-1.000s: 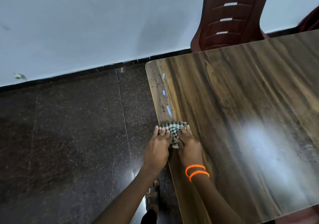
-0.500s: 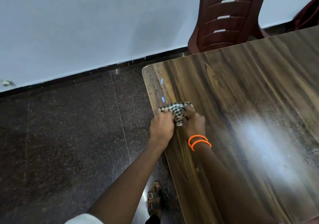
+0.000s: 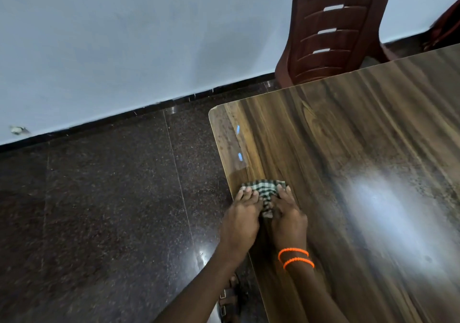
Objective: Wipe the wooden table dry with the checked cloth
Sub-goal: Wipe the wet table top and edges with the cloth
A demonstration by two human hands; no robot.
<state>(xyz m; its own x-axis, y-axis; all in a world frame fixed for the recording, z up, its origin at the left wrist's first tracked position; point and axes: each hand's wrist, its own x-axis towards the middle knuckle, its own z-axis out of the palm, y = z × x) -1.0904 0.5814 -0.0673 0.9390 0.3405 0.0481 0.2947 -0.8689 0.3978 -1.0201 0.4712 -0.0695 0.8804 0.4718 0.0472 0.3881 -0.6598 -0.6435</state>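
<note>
A bunched green-and-white checked cloth (image 3: 264, 190) lies on the wooden table (image 3: 348, 160) close to its left edge. My left hand (image 3: 240, 219) and my right hand (image 3: 288, 219) rest side by side on the cloth, palms down, pressing it flat against the tabletop. Most of the cloth is hidden under my fingers. Two orange bead bracelets (image 3: 295, 257) circle my right wrist. A wet sheen covers the strip of table between the cloth and the far left corner.
A maroon plastic chair (image 3: 333, 31) stands at the table's far side against the pale wall. Dark polished floor tiles (image 3: 112, 210) lie to the left. My sandalled foot (image 3: 230, 297) shows below the table edge. A bright glare patch marks the tabletop at right.
Both hands pushed the cloth forward along the left edge, then drew it back toward me. The wet strip ahead of the cloth has grown longer again.
</note>
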